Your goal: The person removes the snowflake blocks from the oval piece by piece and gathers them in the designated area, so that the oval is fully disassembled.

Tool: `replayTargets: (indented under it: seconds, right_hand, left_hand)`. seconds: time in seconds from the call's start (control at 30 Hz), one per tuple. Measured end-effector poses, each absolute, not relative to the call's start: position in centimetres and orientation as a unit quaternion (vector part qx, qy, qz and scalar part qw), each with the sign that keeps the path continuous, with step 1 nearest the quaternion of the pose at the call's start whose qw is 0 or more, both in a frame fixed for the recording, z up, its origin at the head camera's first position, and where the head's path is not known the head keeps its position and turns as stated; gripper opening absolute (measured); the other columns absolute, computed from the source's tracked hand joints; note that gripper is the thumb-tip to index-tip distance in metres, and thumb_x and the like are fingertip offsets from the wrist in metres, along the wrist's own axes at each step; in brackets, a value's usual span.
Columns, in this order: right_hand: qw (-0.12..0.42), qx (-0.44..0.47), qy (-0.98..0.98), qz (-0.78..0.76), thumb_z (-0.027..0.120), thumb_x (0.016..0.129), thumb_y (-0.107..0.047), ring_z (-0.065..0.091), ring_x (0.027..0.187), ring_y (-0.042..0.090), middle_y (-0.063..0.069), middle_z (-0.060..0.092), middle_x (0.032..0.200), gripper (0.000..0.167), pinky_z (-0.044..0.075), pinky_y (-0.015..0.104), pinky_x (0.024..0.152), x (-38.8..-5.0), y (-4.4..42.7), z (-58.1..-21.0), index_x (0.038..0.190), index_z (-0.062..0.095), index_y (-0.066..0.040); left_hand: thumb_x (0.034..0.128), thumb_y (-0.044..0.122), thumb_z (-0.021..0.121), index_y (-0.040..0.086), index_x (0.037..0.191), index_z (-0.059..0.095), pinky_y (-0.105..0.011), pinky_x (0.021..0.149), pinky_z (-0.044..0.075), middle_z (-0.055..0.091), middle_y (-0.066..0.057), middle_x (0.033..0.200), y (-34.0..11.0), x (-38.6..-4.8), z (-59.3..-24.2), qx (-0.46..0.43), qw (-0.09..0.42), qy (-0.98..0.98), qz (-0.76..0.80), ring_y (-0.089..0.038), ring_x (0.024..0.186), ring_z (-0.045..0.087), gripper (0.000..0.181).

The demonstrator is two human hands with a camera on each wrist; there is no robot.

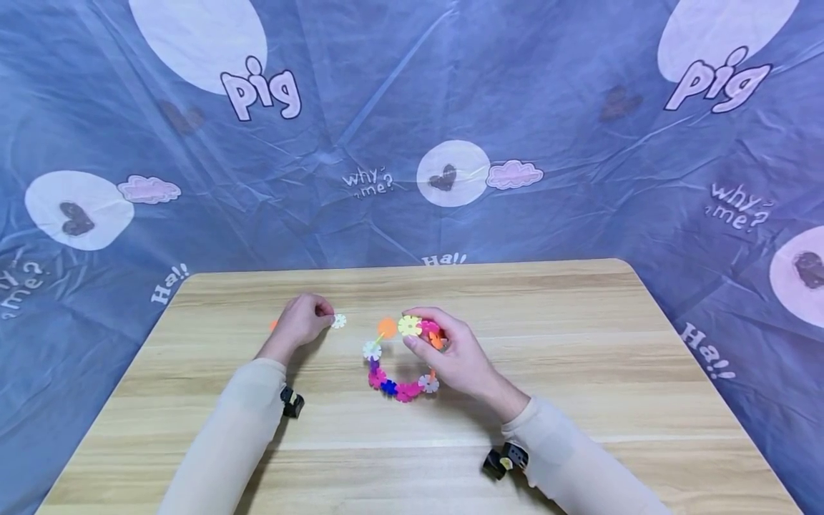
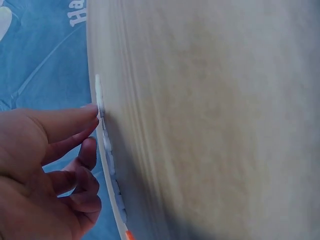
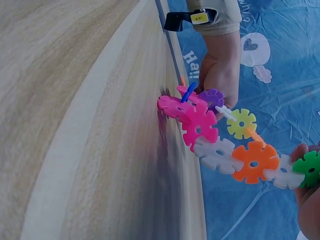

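Note:
In the head view, a loop of slotted snowflake discs (image 1: 405,392) in pink, blue, purple, white, orange and yellow hangs from my right hand (image 1: 460,357). Thumb and fingers grip it by a yellow disc (image 1: 410,326). Beside that is an orange disc (image 1: 387,328); whether the two join I cannot tell. The right wrist view shows a green disc (image 3: 311,170) at the fingers, with the chain above the table. My left hand (image 1: 297,326) pinches a white disc (image 1: 338,321) at the far left. Below those fingertips, the left wrist view shows a row of white pieces (image 2: 111,165), seen edge-on.
An orange piece (image 1: 273,325) shows partly behind the left hand. The wooden table (image 1: 579,336) ends at a blue printed cloth (image 1: 386,93) behind and at both sides. Small black cameras (image 1: 292,403) are worn on both wrists.

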State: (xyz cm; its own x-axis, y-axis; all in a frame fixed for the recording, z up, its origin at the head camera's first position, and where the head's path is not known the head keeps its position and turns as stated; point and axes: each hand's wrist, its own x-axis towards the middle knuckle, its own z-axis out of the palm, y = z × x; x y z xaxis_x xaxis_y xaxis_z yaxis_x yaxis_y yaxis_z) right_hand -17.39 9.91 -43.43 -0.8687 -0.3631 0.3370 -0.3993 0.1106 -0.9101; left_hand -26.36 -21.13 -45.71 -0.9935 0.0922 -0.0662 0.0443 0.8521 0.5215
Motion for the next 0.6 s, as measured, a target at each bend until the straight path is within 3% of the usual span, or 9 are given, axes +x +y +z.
replayTargets:
  seconds: [0.2,0.33,0.6]
  right_hand:
    - [0.015,0.258,-0.743,0.617,0.071,0.102,-0.007,0.069,0.096,0.011,0.018,0.072,0.118,0.039,0.063,0.026,0.084,-17.3,10.0,-43.5,0.139,0.065,-0.002]
    - [0.016,0.259,-0.743,0.616,0.071,0.102,-0.007,0.068,0.095,0.011,0.017,0.071,0.117,0.038,0.062,0.025,0.083,-17.4,10.1,-43.6,0.139,0.065,-0.001]
    - [0.014,0.263,-0.748,0.609,0.071,0.102,-0.008,0.068,0.095,0.011,0.016,0.071,0.117,0.037,0.062,0.026,0.083,-17.5,10.2,-43.9,0.139,0.065,-0.004]
  left_hand:
    - [0.101,0.015,0.072,0.002,0.114,0.077,-0.046,0.095,0.055,0.076,-0.013,0.105,-21.0,-25.4,-45.5,0.037,0.03,0.944,0.325,-0.028,0.099,0.068,0.019]
    - [0.1031,0.015,0.07,-0.001,0.124,0.073,-0.038,0.088,0.058,0.074,-0.014,0.108,-20.7,-24.6,-45.3,0.048,0.035,0.927,0.37,-0.026,0.099,0.067,0.026]
    - [0.1044,0.016,0.069,0.001,0.122,0.074,-0.028,0.079,0.055,0.077,-0.014,0.107,-19.7,-22.9,-44.6,0.069,0.018,0.907,0.416,-0.022,0.093,0.067,0.024]
